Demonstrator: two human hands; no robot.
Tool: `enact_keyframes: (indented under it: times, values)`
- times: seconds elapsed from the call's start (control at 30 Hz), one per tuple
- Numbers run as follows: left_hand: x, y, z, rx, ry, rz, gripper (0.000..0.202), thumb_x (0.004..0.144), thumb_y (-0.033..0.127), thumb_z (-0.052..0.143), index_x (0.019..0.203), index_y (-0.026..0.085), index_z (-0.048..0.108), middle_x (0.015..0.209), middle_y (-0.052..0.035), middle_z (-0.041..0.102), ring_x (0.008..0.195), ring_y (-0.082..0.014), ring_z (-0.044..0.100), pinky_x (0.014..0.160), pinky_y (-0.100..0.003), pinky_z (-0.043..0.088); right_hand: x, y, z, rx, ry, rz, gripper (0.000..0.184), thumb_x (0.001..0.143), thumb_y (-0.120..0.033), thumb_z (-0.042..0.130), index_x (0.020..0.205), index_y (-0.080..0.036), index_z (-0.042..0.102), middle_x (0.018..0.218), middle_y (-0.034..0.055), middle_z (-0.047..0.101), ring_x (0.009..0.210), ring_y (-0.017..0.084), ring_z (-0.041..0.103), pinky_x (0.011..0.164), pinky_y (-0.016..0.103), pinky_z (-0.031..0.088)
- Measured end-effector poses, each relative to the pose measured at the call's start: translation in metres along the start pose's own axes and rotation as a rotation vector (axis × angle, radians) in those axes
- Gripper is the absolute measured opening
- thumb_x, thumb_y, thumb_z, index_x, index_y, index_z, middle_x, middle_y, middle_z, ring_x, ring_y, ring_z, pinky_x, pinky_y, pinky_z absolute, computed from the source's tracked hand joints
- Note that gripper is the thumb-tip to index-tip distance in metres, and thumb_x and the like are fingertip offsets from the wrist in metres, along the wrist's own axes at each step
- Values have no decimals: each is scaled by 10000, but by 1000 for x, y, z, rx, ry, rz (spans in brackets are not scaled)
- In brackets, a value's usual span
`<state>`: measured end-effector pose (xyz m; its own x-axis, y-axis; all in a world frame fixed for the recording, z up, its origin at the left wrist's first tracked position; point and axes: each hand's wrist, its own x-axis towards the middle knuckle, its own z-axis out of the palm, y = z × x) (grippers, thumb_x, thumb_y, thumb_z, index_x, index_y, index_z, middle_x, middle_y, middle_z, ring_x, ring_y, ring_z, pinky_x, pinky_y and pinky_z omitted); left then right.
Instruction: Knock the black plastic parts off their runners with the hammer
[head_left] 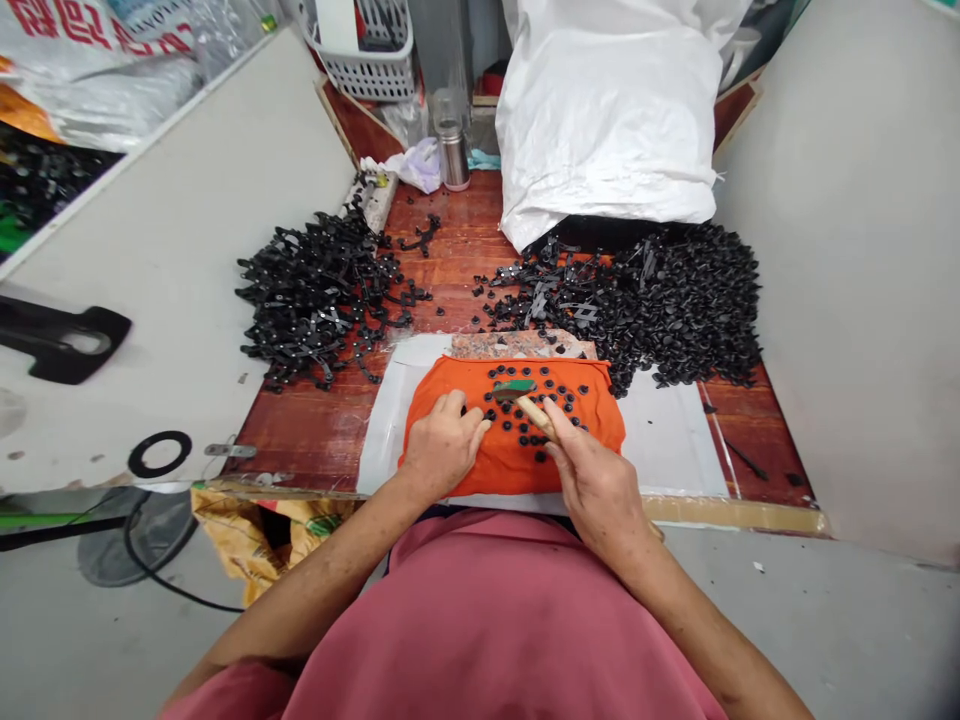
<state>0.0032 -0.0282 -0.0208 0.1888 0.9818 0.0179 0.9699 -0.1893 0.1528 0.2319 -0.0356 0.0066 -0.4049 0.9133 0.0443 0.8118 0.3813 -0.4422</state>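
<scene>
My right hand [600,485] grips the pale wooden handle of a hammer [537,416], whose green-topped head is over the orange cloth [442,478]. Scattered across this cloth are several small round black plastic parts [541,456], like buttons with a raised centre. On the cloth's left half, my left hand [442,440] has its fingers bent together. A small black plastic part [487,414] shows at its fingertips, close to the hammer head; the fingers partly hide it.
Branched black plastic pieces [315,290] form a heap at left. Round black parts [690,300] are heaped at right, below a white sack [607,110]. A steel flask [453,155] and a grey basket [367,70] stand behind. Pale panels [862,250] flank the table.
</scene>
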Motion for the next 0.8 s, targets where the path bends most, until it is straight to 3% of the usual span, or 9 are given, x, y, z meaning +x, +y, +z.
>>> enact_keyframes:
  times: [0.17,0.37,0.5,0.63,0.7,0.73,0.8]
  values:
    - [0,2,-2,28,-23,7,351,1056,403,391,921,216,656,1042,-116,560,987,-265,532,689,-339,434,6,1,-2,-213,-163,35,552,1040,-237,449,1591,-261,424,955,97,788,720,237,735,628,304,577]
    - [0,3,-2,69,-32,-2,353,1053,420,393,939,218,660,1070,-120,570,998,-264,538,694,-337,451,1,3,-6,-62,-59,5,546,1070,-259,379,1616,-258,367,1073,101,775,801,218,735,718,299,586]
    - [0,4,-2,39,-41,-12,350,1049,411,395,970,205,667,1063,-124,580,1009,-272,558,730,-352,488,2,-3,-5,-194,-174,41,538,1059,-262,429,1597,-278,412,935,75,780,716,204,725,629,258,552]
    - [-6,-4,-9,-137,71,21,405,1004,420,489,1317,180,577,1299,-154,565,1187,-289,551,932,-399,512,6,-6,-4,-291,-251,54,559,1063,-269,451,1615,-296,369,1001,73,787,753,205,739,639,259,545]
    - [-13,-11,-16,-188,189,-56,514,978,442,524,1405,157,508,1393,-178,534,1290,-310,514,1031,-423,471,5,-5,-3,-283,-245,46,554,1067,-266,443,1615,-295,367,1029,74,786,763,206,742,647,269,548]
    - [-16,-15,-19,-193,219,-141,497,975,451,524,1373,154,528,1351,-176,573,1268,-311,537,1025,-420,468,5,-4,-3,-274,-239,42,554,1067,-263,445,1615,-298,369,1030,70,786,762,205,741,648,271,549]
    - [-21,-19,-25,-186,153,-328,369,993,472,491,1183,182,617,1099,-120,686,1069,-285,639,900,-382,492,3,-2,-2,-262,-223,38,562,1059,-256,465,1611,-302,375,1024,63,785,751,204,739,642,273,552]
